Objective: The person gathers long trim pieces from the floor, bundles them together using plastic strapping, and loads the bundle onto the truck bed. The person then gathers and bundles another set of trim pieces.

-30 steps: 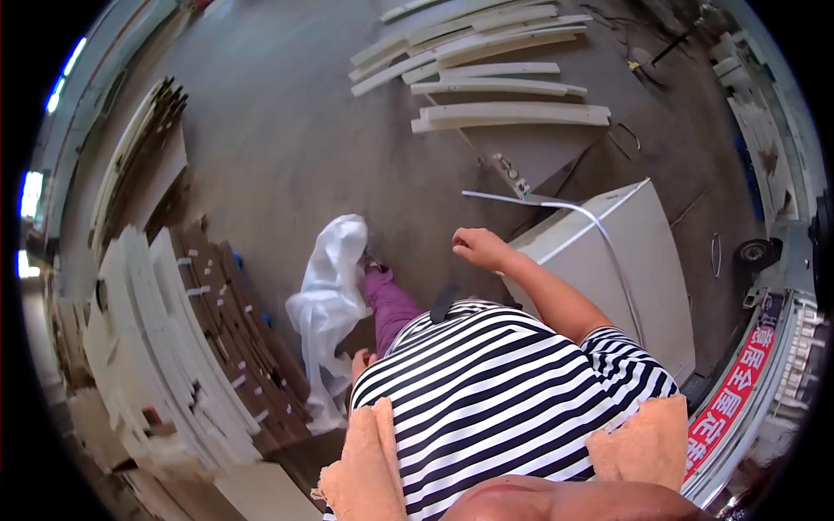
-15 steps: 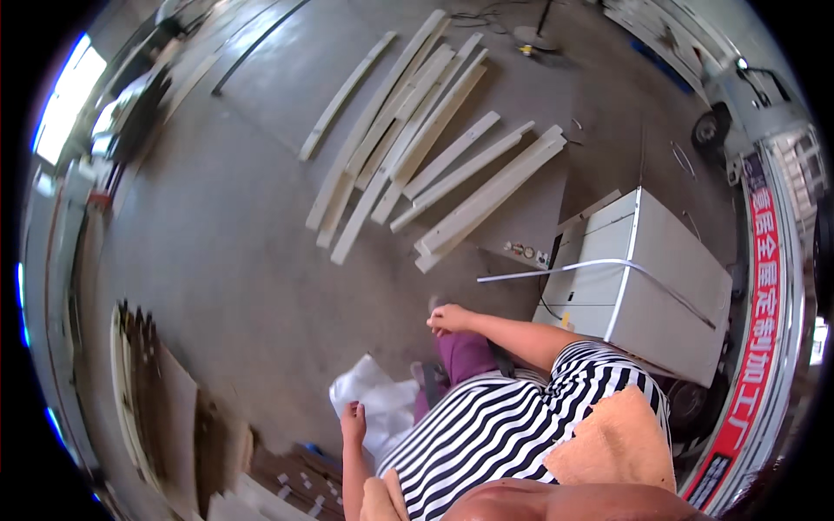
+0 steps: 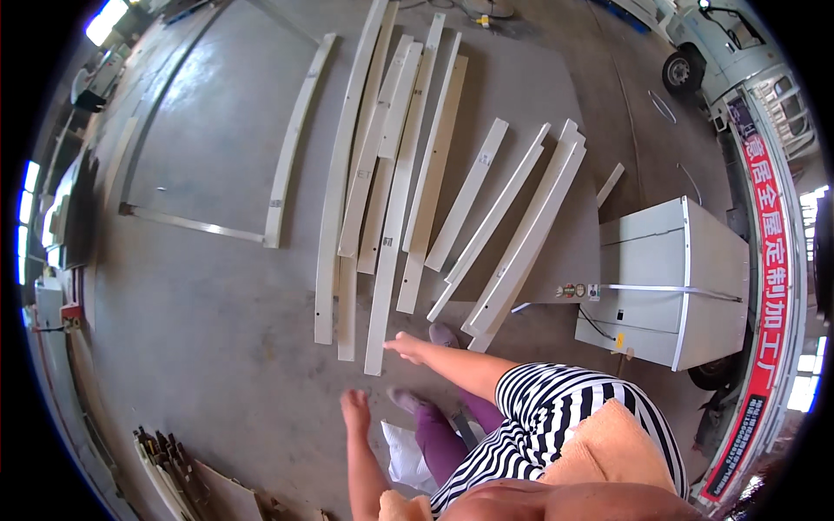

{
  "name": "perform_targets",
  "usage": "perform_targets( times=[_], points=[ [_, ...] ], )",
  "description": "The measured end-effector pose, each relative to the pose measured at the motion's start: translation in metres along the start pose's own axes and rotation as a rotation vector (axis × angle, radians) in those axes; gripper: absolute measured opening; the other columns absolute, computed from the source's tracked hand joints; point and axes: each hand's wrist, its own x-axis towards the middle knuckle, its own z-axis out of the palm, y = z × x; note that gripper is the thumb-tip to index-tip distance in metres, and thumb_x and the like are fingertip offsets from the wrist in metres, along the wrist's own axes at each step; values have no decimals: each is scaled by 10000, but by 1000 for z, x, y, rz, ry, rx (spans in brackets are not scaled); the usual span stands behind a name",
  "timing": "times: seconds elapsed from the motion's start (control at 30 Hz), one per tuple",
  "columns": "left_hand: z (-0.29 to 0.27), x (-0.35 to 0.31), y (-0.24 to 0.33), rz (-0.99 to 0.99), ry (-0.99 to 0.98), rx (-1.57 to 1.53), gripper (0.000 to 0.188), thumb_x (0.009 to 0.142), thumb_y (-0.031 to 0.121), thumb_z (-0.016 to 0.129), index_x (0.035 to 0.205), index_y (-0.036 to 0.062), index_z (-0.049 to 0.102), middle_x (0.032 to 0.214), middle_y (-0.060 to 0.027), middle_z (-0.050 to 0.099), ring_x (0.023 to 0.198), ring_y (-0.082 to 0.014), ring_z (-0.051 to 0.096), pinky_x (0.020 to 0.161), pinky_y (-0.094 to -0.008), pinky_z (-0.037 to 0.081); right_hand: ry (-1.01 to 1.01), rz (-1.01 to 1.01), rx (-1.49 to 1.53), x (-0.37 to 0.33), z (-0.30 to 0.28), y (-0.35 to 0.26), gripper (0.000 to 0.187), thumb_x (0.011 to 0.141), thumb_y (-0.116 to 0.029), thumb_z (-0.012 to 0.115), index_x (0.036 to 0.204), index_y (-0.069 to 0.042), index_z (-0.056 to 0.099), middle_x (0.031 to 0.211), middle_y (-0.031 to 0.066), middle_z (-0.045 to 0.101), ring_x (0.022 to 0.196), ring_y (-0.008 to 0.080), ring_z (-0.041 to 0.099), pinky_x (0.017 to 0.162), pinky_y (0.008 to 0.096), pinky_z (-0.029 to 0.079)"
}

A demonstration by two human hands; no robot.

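Note:
Several long off-white boards lie side by side on the concrete floor ahead of me. My right hand (image 3: 405, 348) reaches forward, fingers loosely extended and holding nothing visible, beside the near end of a long white board (image 3: 387, 260) in the middle of the row. Whether it touches that board I cannot tell. Lower and to the left hangs my left hand (image 3: 354, 409), its fingers smeared by motion; no object shows in it. Between my legs and left forearm is a crumpled white plastic bag (image 3: 407, 458). Shorter boards (image 3: 523, 239) lie to the right of the row.
A large strapped white carton (image 3: 638, 286) stands at my right, beside a truck (image 3: 743, 95) with a red banner along its side. A flat grey sheet (image 3: 556, 95) lies under the boards. Timber offcuts (image 3: 169, 469) stand at the lower left.
I have come closer to the boards, which now sit nearer my hands. My right hand has moved forward and left to a board's end. The white bag is now more hidden.

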Motion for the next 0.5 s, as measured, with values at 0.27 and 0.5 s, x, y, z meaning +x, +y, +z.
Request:
perform_targets(
  times=[0.27,0.5],
  points=[
    [-12,212,3,-1,-60,-9,683,875,322,653,1362,-49,350,1365,-265,425,1259,-362,426,1023,-427,359,90,-106,311,30,40,-29,467,799,-314,745,1116,-10,587,1065,60,625,972,141,570,860,308,442],
    [-51,205,25,-94,-521,-456,368,881,285,671,1085,-11,594,966,-50,646,892,-118,555,779,-277,444,-62,-279,283,-48,75,-51,442,871,-351,683,1169,-40,584,990,-24,608,823,63,505,726,227,410]
  ],
)
